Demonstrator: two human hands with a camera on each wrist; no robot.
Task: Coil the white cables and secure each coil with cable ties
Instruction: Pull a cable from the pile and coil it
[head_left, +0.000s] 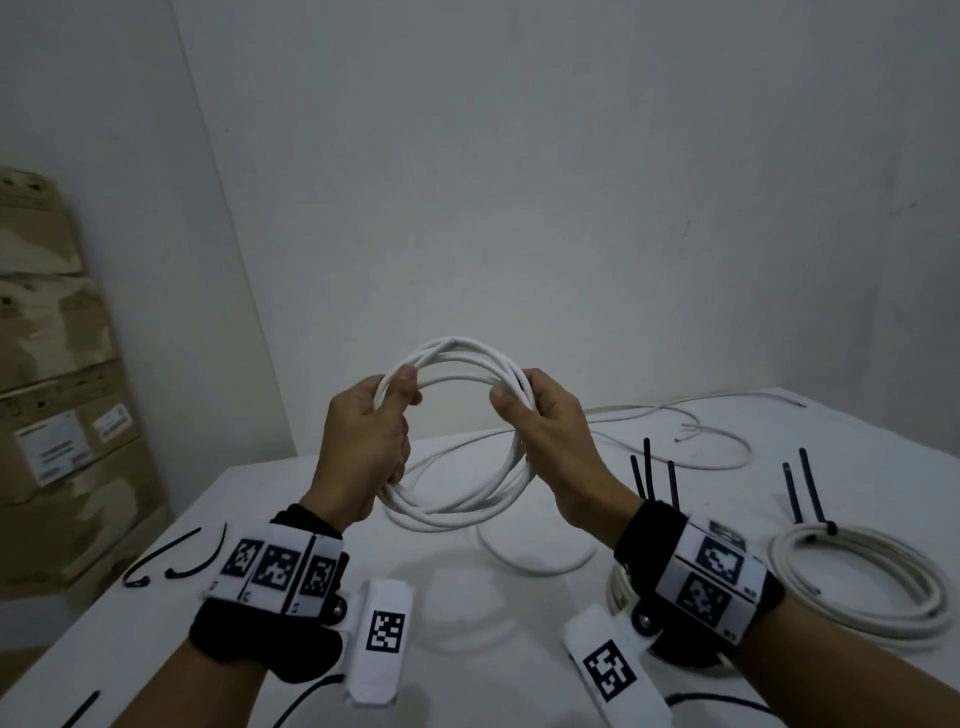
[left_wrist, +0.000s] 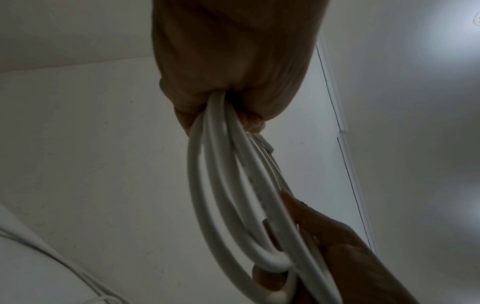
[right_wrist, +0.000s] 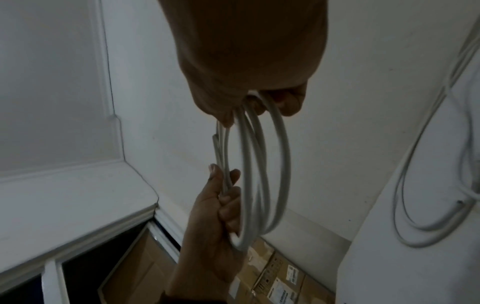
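I hold a coil of white cable (head_left: 457, 358) upright above the white table (head_left: 498, 649). My left hand (head_left: 382, 415) grips the coil's left side with fingers and thumb curled round the strands. On the coil's right side, my right hand (head_left: 524, 410) grips the strands the same way. The coil (left_wrist: 233, 185) runs from my left fist down to the right hand's fingers (left_wrist: 324, 232) in the left wrist view. The right wrist view shows the coil (right_wrist: 254, 174) between both hands. A cable end (head_left: 453, 341) sticks out at the top.
A tied white coil (head_left: 862, 577) with black ties (head_left: 808, 493) lies at the right. Loose white cable (head_left: 701, 436) trails across the far table. Black cable ties (head_left: 171, 556) lie at the left, others (head_left: 649, 473) behind my right wrist. Cardboard boxes (head_left: 57, 405) stack at the left.
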